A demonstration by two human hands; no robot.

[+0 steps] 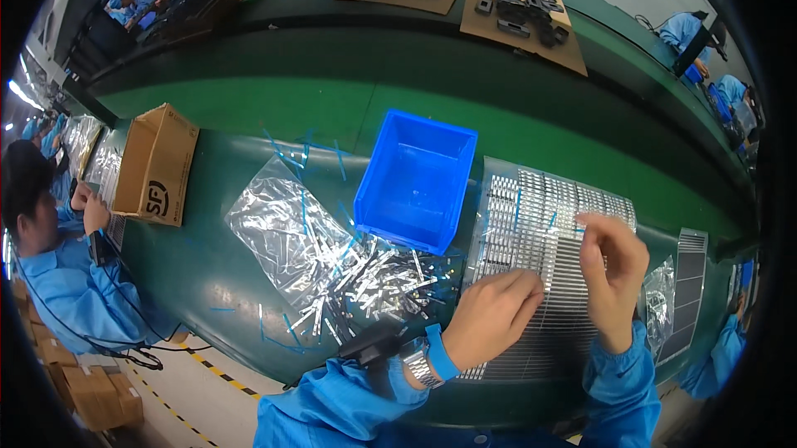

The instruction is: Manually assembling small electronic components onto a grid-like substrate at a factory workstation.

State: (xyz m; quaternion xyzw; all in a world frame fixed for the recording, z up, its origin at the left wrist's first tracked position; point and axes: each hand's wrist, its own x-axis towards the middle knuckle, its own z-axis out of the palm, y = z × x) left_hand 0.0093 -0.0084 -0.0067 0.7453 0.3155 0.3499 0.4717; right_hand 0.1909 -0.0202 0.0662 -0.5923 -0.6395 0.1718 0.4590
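Both hands at work over a sheet of small metal strips

Sheet of rowed metal strips lies on the green table, right of the blue bin. Left hand, with watch and blue wristband, is over the sheet's near-left part, fingers bunched, tips close together; can't tell if anything is pinched. Right hand is over the sheet's right side, fingers curled, thumb and index tips near each other; a thin blue strip shows just left of them, can't tell if held. Bin stands far of a loose pile of metal strips. Clear plastic bag lies left of the bin, strips on its near part. Thin blue strips scattered around. Open cardboard box farther left, co-worker beside it.
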